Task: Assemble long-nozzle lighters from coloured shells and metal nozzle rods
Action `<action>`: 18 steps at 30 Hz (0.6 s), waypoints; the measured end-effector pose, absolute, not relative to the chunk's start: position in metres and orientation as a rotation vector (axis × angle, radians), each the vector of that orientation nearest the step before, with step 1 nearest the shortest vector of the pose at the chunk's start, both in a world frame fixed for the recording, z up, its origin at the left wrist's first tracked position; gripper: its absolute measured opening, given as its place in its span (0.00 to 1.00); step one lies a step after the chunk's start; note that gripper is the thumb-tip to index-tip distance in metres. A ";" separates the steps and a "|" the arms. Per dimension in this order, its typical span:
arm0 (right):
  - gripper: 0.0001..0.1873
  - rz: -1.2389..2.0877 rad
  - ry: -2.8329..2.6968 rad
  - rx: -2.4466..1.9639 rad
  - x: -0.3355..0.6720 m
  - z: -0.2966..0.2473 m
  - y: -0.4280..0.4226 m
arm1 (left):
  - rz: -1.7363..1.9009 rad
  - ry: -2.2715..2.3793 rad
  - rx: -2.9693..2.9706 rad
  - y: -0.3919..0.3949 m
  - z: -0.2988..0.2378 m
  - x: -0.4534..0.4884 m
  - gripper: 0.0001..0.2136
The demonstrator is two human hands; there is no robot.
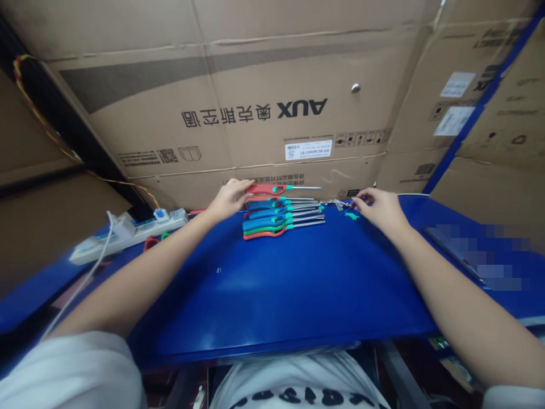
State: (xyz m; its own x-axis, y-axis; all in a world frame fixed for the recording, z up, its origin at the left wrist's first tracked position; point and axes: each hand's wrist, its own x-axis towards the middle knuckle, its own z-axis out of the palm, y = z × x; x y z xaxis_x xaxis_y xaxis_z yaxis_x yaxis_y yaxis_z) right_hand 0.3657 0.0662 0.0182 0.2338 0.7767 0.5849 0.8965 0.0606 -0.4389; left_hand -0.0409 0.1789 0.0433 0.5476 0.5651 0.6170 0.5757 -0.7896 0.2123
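Observation:
My left hand (232, 197) is closed around the handle end of a red long-nosed lighter (269, 189), whose metal tube points right. Just below it, a pile of similar lighters (264, 220) in blue, green and red lies on the blue table, tubes all to the right. My right hand (381, 209) is at the back of the table with thumb and fingers pinched together. It is beside a cluster of small metal and wired parts (336, 204); whatever is between its fingertips is too small to make out. A small green piece (352, 216) lies close to those fingers.
Printed cardboard (255, 74) walls in the back of the blue table (298, 295). On the left stands a white power strip (128, 236) with plugs and a white cable. A dark flat object (453, 253) lies at the right. Two tiny pale bits (218, 270) rest left of centre.

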 end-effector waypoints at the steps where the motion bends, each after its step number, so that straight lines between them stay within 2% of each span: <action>1: 0.06 -0.184 -1.595 -1.742 0.365 0.017 0.067 | -1.086 -1.036 -2.749 0.183 0.040 -0.042 0.21; 18: 0.05 -0.061 -1.930 -1.957 0.360 0.003 0.073 | -1.108 -1.081 -2.720 0.219 0.013 -0.051 0.18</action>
State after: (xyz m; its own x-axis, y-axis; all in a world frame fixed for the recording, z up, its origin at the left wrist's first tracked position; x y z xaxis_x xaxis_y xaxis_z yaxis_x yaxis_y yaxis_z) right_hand 0.3601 0.0729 0.0032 0.0510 0.9529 0.2988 0.9699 0.0240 -0.2423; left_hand -0.0506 0.2185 0.0126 0.5108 0.5961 0.6194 0.6044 -0.7614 0.2343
